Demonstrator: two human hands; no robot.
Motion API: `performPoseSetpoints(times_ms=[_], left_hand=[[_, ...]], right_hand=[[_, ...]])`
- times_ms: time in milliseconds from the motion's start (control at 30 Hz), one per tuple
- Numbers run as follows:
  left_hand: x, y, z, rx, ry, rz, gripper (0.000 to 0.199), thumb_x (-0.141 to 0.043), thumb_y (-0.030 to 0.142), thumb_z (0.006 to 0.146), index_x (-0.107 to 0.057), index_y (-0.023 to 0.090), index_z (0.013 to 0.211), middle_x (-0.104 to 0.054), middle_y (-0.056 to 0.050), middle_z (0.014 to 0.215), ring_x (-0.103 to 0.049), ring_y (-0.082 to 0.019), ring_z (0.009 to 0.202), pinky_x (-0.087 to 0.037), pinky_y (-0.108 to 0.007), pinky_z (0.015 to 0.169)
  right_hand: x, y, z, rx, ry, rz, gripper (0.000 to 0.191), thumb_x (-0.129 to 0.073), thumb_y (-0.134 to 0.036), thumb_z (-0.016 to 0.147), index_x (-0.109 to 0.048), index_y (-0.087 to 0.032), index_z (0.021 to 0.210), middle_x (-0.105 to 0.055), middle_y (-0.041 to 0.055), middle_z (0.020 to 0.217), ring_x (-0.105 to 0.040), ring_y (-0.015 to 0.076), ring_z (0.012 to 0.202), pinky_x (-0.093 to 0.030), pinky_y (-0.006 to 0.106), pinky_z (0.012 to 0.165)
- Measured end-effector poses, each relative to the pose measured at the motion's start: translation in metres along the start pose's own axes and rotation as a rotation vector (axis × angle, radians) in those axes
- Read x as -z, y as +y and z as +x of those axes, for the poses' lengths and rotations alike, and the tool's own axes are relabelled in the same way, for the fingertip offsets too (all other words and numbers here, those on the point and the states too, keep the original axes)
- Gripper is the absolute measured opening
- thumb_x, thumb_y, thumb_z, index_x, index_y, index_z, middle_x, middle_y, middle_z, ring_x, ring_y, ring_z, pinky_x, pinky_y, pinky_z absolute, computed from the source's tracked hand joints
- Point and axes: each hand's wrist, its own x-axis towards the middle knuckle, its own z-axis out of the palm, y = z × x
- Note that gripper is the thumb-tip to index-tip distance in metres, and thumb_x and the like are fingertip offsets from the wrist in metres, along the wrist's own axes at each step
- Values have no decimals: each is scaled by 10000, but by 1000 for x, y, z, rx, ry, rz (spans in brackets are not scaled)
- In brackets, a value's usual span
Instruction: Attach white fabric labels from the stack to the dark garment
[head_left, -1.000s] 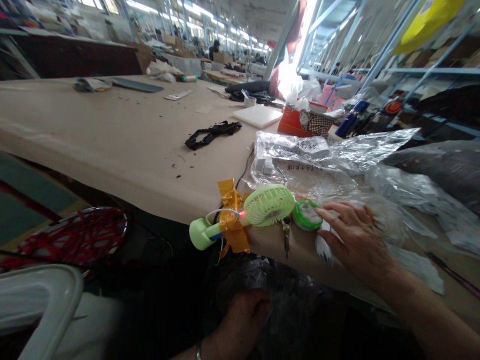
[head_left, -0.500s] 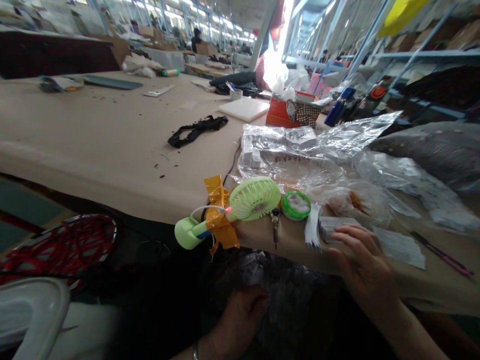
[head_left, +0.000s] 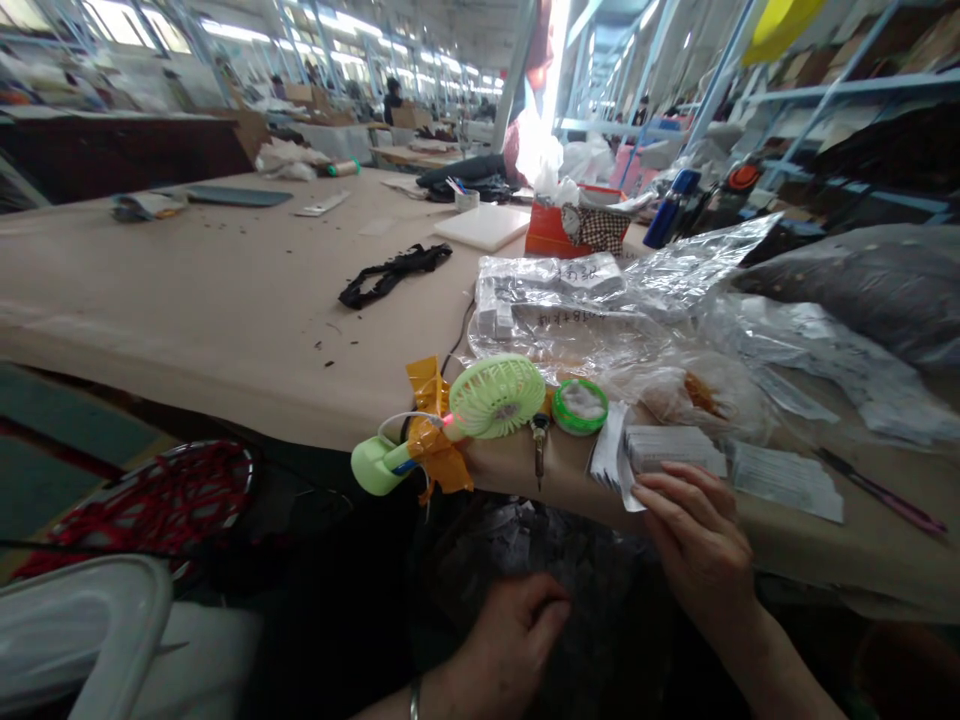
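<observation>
Touching strips, apparently set for reach, with right hand; cannot tell if gripping. Holding left hand closed.

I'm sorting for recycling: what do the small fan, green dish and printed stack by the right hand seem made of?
Fan: likely moulded plastic, pale green and satin, judging by its thin, even grille ribs.
Dish: probably plastic, bright green and glossy, with a smooth, evenly coloured rim.
Printed stack: matt, perhaps paper or label fabric; its flat, pale, finely lined face leaves that open.
</observation>
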Motion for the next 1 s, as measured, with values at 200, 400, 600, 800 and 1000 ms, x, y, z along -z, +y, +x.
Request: performPoseSetpoints(times_ms=[200, 400, 600, 800, 1000], left_hand=[[-20, 50, 13, 166, -146, -654, 302, -598, 408, 800, -633, 119, 881, -636, -57, 773, -585, -153, 695, -457, -283, 670], [-34, 78, 28, 219, -124, -1072, 331, -755, 365, 696, -613, 106, 846, -590, -23, 728, -536, -82, 604, -410, -191, 566], [-33, 74, 30, 299, -98, -912, 228, -649, 297, 791, -609, 100, 897, -624, -41, 678, -570, -111, 529, -460, -246, 556], [-29, 69, 25, 361, -122, -785, 194, -505, 248, 881, -578, 99, 981, -622, -33, 636, -585, -115, 493, -432, -211, 486], [-26, 64, 26, 367, -99, -763, 135, -502, 218, 871, -563, 103, 907, -624, -42, 641, -587, -117, 488, -425, -206, 472]], right_hand=[[20, -20, -8, 30, -4, 91, 182, -620, -87, 829, -671, -220, 943, -695, 48, 959, -576, 235, 1057, -459, 469, 936], [32, -44, -31, 100, -133, 166, 207, -549, -87, 856, -675, -219, 954, -708, 46, 996, -589, 231, 1081, -450, 451, 973], [30, -14, -16, -15, -139, -9, 364, -544, -208, 891, -552, -167, 1253, -655, 115, 1108, -548, 275, 1137, -490, 434, 926], [18, 4, -7, -57, -226, -365, 371, -522, -244, 902, -543, -146, 1259, -634, 140, 1171, -551, 311, 1109, -438, 487, 929], [21, 14, -16, -61, -110, -215, 144, -567, -173, 880, -640, -180, 1004, -703, 77, 1012, -621, 245, 1005, -455, 432, 932]])
